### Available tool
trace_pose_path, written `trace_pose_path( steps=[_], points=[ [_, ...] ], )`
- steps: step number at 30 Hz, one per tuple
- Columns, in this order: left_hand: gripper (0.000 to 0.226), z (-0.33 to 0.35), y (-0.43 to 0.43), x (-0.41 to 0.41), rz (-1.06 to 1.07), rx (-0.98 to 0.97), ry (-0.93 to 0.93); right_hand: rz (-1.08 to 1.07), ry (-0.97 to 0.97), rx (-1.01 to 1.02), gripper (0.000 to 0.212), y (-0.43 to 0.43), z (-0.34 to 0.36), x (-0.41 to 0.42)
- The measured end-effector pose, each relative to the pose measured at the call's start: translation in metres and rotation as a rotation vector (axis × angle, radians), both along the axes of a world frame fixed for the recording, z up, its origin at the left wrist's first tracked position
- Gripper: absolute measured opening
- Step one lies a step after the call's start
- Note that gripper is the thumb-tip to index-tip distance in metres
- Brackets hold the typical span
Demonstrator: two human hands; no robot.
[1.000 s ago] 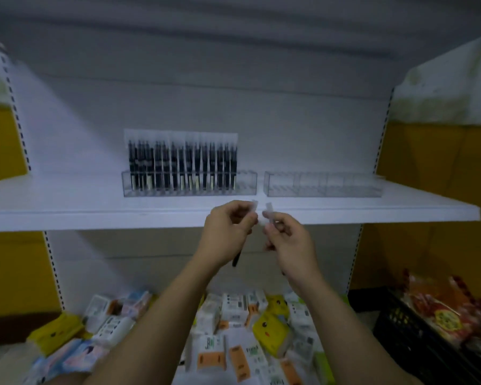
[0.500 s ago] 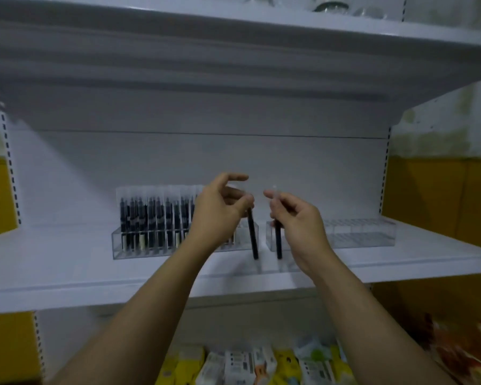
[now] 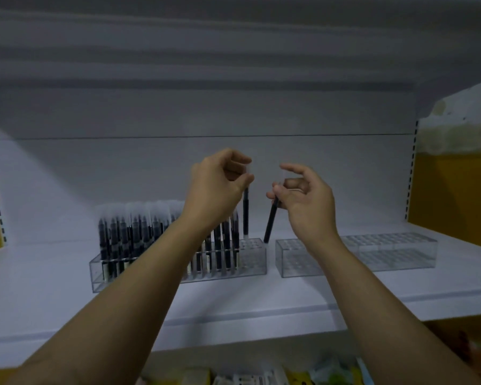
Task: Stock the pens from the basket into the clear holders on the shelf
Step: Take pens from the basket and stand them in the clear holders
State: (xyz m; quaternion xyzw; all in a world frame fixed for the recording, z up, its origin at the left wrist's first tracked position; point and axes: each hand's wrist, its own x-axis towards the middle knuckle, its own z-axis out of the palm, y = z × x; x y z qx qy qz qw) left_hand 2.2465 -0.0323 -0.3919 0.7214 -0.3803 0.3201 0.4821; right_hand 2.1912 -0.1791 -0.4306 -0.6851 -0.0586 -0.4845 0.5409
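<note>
Left pen [image 3: 245,215] upright, pinched near its clear cap by left hand [image 3: 217,187], tip just over the free holes at the right end of left holder [image 3: 252,263]. Right pen [image 3: 271,220] tilted, gripped by thumb and curled fingers of right hand [image 3: 303,198], index loose, tip by that holder's far right corner. Insertion step, seemingly; next, straighten, line up with a hole, lower. Stocked pens [image 3: 122,237] tight on the left; right holder [image 3: 395,251] unfilled, just beside, on shelf [image 3: 233,301]; open room above.
</note>
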Motion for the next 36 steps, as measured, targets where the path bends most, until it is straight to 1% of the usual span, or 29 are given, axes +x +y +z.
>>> trace_pose_path(
  steps=[3, 8, 12, 15, 18, 21, 24, 27, 31, 34, 36],
  points=[
    [0.018, 0.002, -0.006, 0.012, 0.022, 0.038, -0.019, -0.039, -0.007, -0.016, 0.037, -0.004, 0.002, 0.015],
    [0.017, 0.001, -0.02, 0.028, 0.059, 0.099, -0.034, -0.033, 0.024, -0.029, 0.032, -0.007, 0.004, 0.036],
    [0.016, -0.001, -0.027, 0.037, 0.082, 0.156, -0.014, -0.03, 0.053, -0.048, 0.033, -0.011, 0.004, 0.049],
    [0.016, -0.001, -0.026, 0.042, 0.104, 0.202, 0.013, -0.01, 0.088, -0.047, 0.03, -0.013, 0.002, 0.057],
    [0.016, -0.002, -0.024, 0.047, 0.123, 0.323, 0.089, -0.004, 0.116, -0.066, 0.029, -0.014, 0.003, 0.061],
    [0.01, -0.002, -0.023, 0.049, 0.16, 0.442, 0.137, -0.008, 0.16, -0.125, 0.03, -0.014, 0.008, 0.063],
    [0.015, 0.0, -0.024, 0.049, 0.217, 0.506, 0.161, -0.015, 0.197, -0.166, 0.03, -0.014, 0.013, 0.063],
    [0.017, 0.003, -0.024, 0.048, 0.238, 0.531, 0.194, -0.017, 0.215, -0.161, 0.028, -0.017, 0.015, 0.061],
    [0.02, 0.006, -0.025, 0.047, 0.288, 0.543, 0.178, -0.04, 0.284, -0.195, 0.026, -0.023, 0.013, 0.061],
    [0.021, 0.004, -0.026, 0.046, 0.297, 0.537, 0.173, -0.031, 0.372, -0.284, 0.026, -0.021, 0.003, 0.062],
    [0.019, 0.002, -0.026, 0.046, 0.287, 0.531, 0.168, -0.041, 0.387, -0.347, 0.025, -0.02, -0.001, 0.06]
  ],
)
